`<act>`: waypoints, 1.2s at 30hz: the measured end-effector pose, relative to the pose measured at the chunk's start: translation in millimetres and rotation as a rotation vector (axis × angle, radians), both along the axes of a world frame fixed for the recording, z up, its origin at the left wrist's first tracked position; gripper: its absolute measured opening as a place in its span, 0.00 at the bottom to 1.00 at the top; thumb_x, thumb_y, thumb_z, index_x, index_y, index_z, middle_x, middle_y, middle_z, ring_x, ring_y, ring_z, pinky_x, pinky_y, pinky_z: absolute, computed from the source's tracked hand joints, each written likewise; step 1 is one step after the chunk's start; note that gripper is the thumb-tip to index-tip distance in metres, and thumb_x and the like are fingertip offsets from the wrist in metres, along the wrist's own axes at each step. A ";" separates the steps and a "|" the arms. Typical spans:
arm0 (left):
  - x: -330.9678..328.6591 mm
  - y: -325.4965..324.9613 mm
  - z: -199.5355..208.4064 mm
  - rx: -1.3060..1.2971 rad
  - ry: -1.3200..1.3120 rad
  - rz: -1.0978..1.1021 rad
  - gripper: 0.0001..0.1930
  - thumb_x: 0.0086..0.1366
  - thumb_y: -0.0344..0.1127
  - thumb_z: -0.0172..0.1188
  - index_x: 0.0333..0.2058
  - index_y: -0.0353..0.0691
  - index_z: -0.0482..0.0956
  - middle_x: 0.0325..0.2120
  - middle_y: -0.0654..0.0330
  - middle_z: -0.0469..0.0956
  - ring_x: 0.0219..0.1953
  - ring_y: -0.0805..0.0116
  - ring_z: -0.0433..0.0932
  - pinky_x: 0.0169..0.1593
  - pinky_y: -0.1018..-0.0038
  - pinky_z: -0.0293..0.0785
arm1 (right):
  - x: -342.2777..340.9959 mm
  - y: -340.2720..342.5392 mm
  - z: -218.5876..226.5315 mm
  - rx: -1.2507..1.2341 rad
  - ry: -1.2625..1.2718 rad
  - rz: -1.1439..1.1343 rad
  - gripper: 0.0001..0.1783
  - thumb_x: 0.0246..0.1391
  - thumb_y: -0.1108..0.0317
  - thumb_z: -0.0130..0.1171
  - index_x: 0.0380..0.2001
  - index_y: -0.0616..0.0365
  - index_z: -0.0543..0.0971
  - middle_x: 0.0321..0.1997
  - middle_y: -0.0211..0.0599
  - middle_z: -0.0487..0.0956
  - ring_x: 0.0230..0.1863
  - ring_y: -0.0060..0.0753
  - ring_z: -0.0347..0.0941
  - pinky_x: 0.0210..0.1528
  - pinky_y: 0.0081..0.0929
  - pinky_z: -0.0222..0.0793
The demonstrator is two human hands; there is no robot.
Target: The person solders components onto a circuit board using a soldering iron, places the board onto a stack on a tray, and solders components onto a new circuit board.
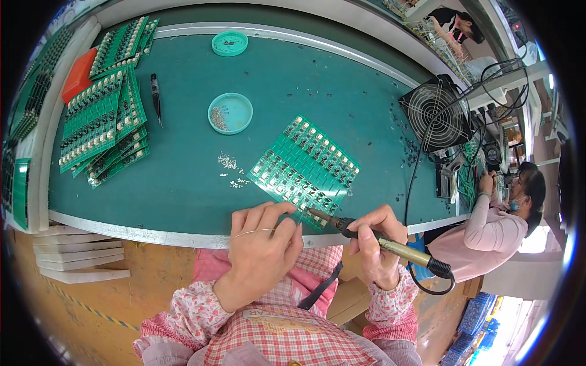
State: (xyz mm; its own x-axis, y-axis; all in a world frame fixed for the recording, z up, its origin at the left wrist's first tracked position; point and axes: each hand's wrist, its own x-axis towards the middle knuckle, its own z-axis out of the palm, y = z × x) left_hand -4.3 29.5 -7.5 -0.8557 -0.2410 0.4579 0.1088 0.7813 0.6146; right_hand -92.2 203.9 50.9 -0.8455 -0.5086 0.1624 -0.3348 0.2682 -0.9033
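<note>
My right hand (pixel 379 244) is closed around the handle of a soldering iron (pixel 406 250). The iron's tip reaches down to the near part of a green circuit board panel (pixel 287 161), which lies slanted on the bench with rows of white and black components. Beside the tip, my left hand (pixel 264 244) is bent with its fingers at the panel's near edge. A thin silvery wire (pixel 253 232) runs across its fingers; the end of the wire cannot be made out. Loose small silvery parts (pixel 231 168) are scattered left of the panel.
Round turquoise dishes (pixel 250 114) with small parts stand farther back. Tweezers (pixel 156 100) lie beside stacked circuit boards (pixel 97 122) and a red box (pixel 78 76) at left. A black fan (pixel 434 113) and the iron's cable are at right. A co-worker (pixel 497 219) sits beyond.
</note>
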 end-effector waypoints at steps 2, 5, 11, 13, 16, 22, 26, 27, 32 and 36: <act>0.9 -0.2 0.5 -0.001 0.005 0.001 0.08 0.52 0.28 0.66 0.25 0.40 0.73 0.42 0.63 0.79 0.42 0.59 0.76 0.45 0.63 0.63 | 1.7 0.5 0.2 0.037 0.044 0.009 0.06 0.57 0.72 0.57 0.30 0.65 0.76 0.19 0.31 0.78 0.16 0.19 0.72 0.20 0.20 0.64; 2.1 -0.4 -0.1 -0.002 0.012 -0.001 0.08 0.52 0.27 0.65 0.25 0.40 0.73 0.42 0.62 0.79 0.43 0.59 0.76 0.46 0.63 0.64 | 1.6 3.9 -0.2 0.069 0.117 -0.007 0.06 0.57 0.72 0.57 0.29 0.64 0.76 0.19 0.31 0.78 0.16 0.19 0.71 0.20 0.20 0.64; 5.4 -2.1 1.5 0.004 0.006 -0.044 0.07 0.52 0.29 0.66 0.24 0.39 0.75 0.42 0.60 0.79 0.45 0.60 0.77 0.47 0.62 0.65 | 12.6 23.2 -6.0 -0.109 0.105 -0.167 0.07 0.58 0.70 0.55 0.29 0.63 0.76 0.17 0.31 0.76 0.13 0.19 0.68 0.18 0.20 0.61; 4.8 0.2 4.6 0.016 0.012 -0.057 0.07 0.52 0.28 0.66 0.24 0.40 0.74 0.43 0.61 0.79 0.45 0.59 0.77 0.47 0.62 0.64 | 19.7 24.4 -9.4 -0.126 0.136 -0.179 0.07 0.57 0.70 0.56 0.29 0.63 0.76 0.15 0.32 0.75 0.13 0.20 0.68 0.18 0.20 0.61; 4.3 4.3 3.2 0.004 0.005 -0.065 0.08 0.52 0.28 0.65 0.24 0.40 0.73 0.44 0.61 0.79 0.45 0.59 0.77 0.47 0.62 0.63 | 27.8 31.9 -15.6 -0.059 0.217 -0.105 0.05 0.54 0.71 0.58 0.28 0.61 0.76 0.16 0.34 0.77 0.15 0.27 0.70 0.19 0.25 0.65; 3.5 5.3 1.0 -0.023 -0.004 -0.059 0.06 0.53 0.28 0.65 0.26 0.39 0.75 0.43 0.61 0.78 0.46 0.60 0.77 0.47 0.63 0.63 | 26.0 23.7 -17.5 -0.056 0.335 0.009 0.03 0.51 0.73 0.59 0.28 0.60 0.76 0.19 0.34 0.80 0.16 0.30 0.73 0.21 0.27 0.69; 3.8 5.3 1.4 -0.029 -0.019 -0.057 0.06 0.53 0.29 0.66 0.27 0.40 0.76 0.43 0.62 0.78 0.46 0.60 0.77 0.47 0.63 0.63 | 21.9 21.1 -17.2 -0.031 0.413 0.081 0.03 0.50 0.74 0.60 0.28 0.60 0.76 0.20 0.33 0.80 0.15 0.29 0.73 0.19 0.26 0.69; 3.7 5.6 1.3 -0.028 -0.019 -0.057 0.06 0.53 0.29 0.66 0.27 0.40 0.76 0.43 0.62 0.78 0.46 0.60 0.77 0.47 0.63 0.63 | 21.6 20.6 -17.7 -0.028 0.431 0.096 0.03 0.49 0.75 0.60 0.28 0.60 0.76 0.20 0.33 0.80 0.15 0.29 0.73 0.19 0.26 0.69; 2.7 6.1 0.0 -0.028 -0.007 -0.046 0.06 0.53 0.29 0.66 0.27 0.40 0.76 0.43 0.62 0.78 0.46 0.60 0.77 0.47 0.63 0.63 | 22.3 15.0 -26.6 -0.024 0.487 0.079 0.05 0.53 0.69 0.56 0.28 0.59 0.76 0.11 0.28 0.73 0.14 0.27 0.70 0.20 0.24 0.66; 1.8 7.0 1.6 -0.032 -0.013 -0.045 0.06 0.53 0.29 0.65 0.27 0.40 0.76 0.43 0.62 0.78 0.45 0.59 0.77 0.47 0.62 0.63 | 19.6 14.5 -21.0 0.012 0.602 0.146 0.03 0.52 0.71 0.58 0.28 0.59 0.77 0.14 0.28 0.72 0.14 0.27 0.69 0.20 0.24 0.65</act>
State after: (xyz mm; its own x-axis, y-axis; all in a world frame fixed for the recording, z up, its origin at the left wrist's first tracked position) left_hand -2.6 36.5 -5.9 -0.8714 -0.1871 0.4536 0.1367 0.7953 0.5906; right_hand -72.7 218.4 29.9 -0.5292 -0.6167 0.5828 -0.8187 0.1905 -0.5417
